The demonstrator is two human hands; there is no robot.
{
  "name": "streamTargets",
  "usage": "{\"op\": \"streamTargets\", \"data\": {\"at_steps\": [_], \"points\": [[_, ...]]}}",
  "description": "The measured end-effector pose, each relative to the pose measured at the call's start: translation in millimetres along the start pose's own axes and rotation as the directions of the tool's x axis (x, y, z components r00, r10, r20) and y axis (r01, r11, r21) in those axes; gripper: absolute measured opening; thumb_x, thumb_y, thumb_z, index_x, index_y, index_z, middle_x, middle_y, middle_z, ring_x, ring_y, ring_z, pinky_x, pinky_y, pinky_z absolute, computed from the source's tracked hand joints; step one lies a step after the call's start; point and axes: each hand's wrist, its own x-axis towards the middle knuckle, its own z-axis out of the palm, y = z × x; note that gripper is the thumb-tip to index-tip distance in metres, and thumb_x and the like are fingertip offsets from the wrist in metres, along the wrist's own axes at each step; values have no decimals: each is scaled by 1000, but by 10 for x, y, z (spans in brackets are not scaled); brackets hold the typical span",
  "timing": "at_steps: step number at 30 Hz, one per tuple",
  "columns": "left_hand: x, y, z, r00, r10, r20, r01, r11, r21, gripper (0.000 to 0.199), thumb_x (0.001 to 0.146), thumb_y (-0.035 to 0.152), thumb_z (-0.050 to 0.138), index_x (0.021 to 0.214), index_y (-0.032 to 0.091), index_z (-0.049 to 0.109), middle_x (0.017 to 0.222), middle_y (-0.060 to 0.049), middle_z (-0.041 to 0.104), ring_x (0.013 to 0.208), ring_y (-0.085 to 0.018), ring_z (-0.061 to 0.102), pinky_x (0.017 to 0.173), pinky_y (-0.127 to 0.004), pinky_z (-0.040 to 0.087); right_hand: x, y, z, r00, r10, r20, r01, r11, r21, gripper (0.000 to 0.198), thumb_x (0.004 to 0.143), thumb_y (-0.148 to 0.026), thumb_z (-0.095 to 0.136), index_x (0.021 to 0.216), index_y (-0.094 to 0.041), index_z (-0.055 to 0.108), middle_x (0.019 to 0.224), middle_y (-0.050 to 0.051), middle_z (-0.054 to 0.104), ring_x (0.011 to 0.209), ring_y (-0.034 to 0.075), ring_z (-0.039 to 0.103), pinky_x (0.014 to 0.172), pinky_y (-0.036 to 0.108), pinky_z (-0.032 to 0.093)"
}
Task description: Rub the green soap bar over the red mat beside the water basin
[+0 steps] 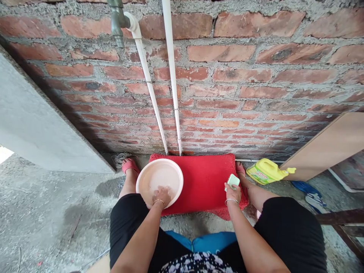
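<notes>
The right grip [233, 194] is closed around a pale green brush [233, 181], the thumb along its side and the fingers wrapped beneath. The brush is above the right end of the red mat [204, 182]; I cannot tell whether it touches the mat. The left grip [162, 194] is down inside the pale pink basin [181, 185], fingers in the water [162, 178]. Those fingers are blurred, so I cannot tell how far open they are or whether they hold anything. The basin rests over the left end of the mat, its left side reaching past the mat's edge. A bracelet [159, 201] circles the left wrist and a bangle [231, 201] the right.

The person sits with knees apart, 1 foot on each side of the mat, both in pinkish-red sandals [131, 166]. A yellow jug [265, 171] is on the floor [36, 208] just beyond the right foot, near a brown board [330, 144]. Behind the mat rises a brick wall [241, 76] with 2 white pipes [174, 79] and a tap [116, 22]. A grey slab [45, 113] leans at the left.
</notes>
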Motion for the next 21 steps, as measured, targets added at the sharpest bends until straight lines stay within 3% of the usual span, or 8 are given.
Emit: {"op": "streamTargets", "data": {"at_steps": [2,4,6,9,11,13,17,21], "points": [[-5,0,-2,1000,0,-9,0,1000,0,60,83,33,43,143,33,34,152,-15,21,130,-39,35,92,-52,36,-94,-64,15,999,-23,23,24,999,-27,49,65,-56,65,94,-17,62,84,9,62,79,26,57,71,36,43],[-11,-2,-6,1000,3,-7,-2,1000,4,58,84,31,42,142,34,35,151,-14,24,128,-37,37,91,-51,37,-342,-236,73,974,-179,136,189,980,-65,45,64,-51,68,95,-18,63,88,8,61,82,25,56,75,35,43],[-15,-5,-13,1000,1,-10,-1,1000,7,58,84,30,41,142,35,35,150,-14,25,128,-36,38,91,-51,37,-658,-452,146,862,-393,319,430,901,-51,38,65,-43,70,96,-22,64,93,6,59,85,22,55,79,33,42],[-18,-5,-21,1000,3,-14,-3,1000,-3,59,84,29,41,142,34,35,149,-14,27,127,-37,39,91,-51,37,-1018,-704,224,623,-591,512,670,741,40,29,65,-33,71,93,-28,65,96,2,58,88,20,53,82,30,40],[-17,-3,-21,1000,3,-13,-3,1000,-14,60,82,29,43,142,32,36,149,-15,27,126,-37,39,91,-53,37,-1063,-745,236,587,-612,530,701,711,45,29,65,-32,71,93,-28,65,96,1,58,88,19,52,83,30,39],[-17,0,-16,1000,4,-14,-4,1000,-15,60,82,30,43,142,31,37,150,-15,25,127,-38,38,92,-54,36,-932,-669,215,662,-576,480,651,759,12,30,66,-34,71,94,-27,65,96,2,57,88,20,52,83,30,39],[-23,9,-9,1000,13,-19,-13,1000,-11,59,82,30,42,141,32,37,150,-15,26,128,-38,38,94,-53,36,-397,-310,97,934,-284,214,303,951,-62,41,66,-47,67,97,-21,63,93,6,58,86,24,54,80,35,41],[-40,22,-30,1000,6,-11,-6,1000,-3,59,82,31,43,141,31,37,151,-15,25,129,-39,36,92,-54,37,-129,-106,19,999,-6,45,8,998,-59,50,66,-55,65,98,-17,61,88,9,59,85,27,55,74,38,42]]}}
